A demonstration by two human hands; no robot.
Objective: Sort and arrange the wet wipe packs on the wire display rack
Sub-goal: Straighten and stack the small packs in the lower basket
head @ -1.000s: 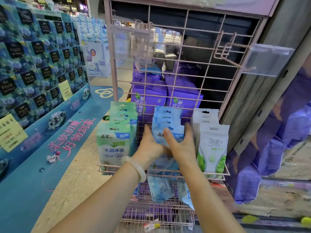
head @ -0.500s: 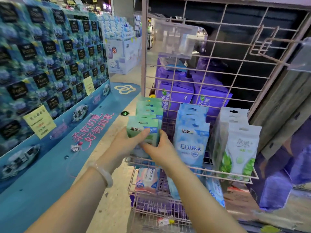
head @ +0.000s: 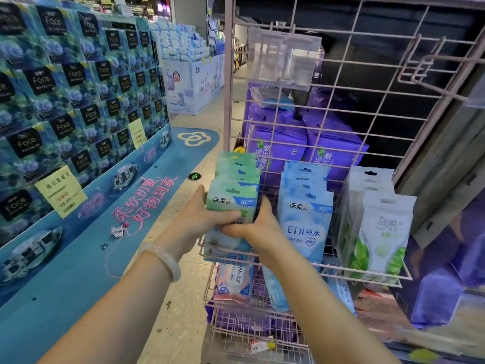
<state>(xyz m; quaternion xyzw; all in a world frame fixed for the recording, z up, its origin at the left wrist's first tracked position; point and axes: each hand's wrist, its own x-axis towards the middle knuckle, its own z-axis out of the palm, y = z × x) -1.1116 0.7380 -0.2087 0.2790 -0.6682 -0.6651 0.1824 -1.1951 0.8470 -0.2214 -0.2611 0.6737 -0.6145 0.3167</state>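
Observation:
A pink wire display rack (head: 309, 109) carries three rows of small wet wipe packs on its upper shelf: green packs (head: 233, 190) at the left, blue packs (head: 305, 219) in the middle, white-and-green packs (head: 380, 229) at the right. My left hand (head: 194, 219) grips the left side of the front green packs, thumb across the face. My right hand (head: 257, 227) grips their right side, fingers curled over the lower front. Both hands squeeze the green row together above the shelf's front rail (head: 367, 274).
A lower wire basket (head: 252, 329) holds loose wipe packs, one pink-white (head: 233, 282). Purple bulk packs (head: 278, 145) stand behind the grid. A clear price-tag holder (head: 283, 61) hangs on the rack. A tall blue tissue display (head: 65, 101) lines the left of the aisle.
Both hands left the blue middle row and moved left onto the green packs. The view swung left and closer to the rack.

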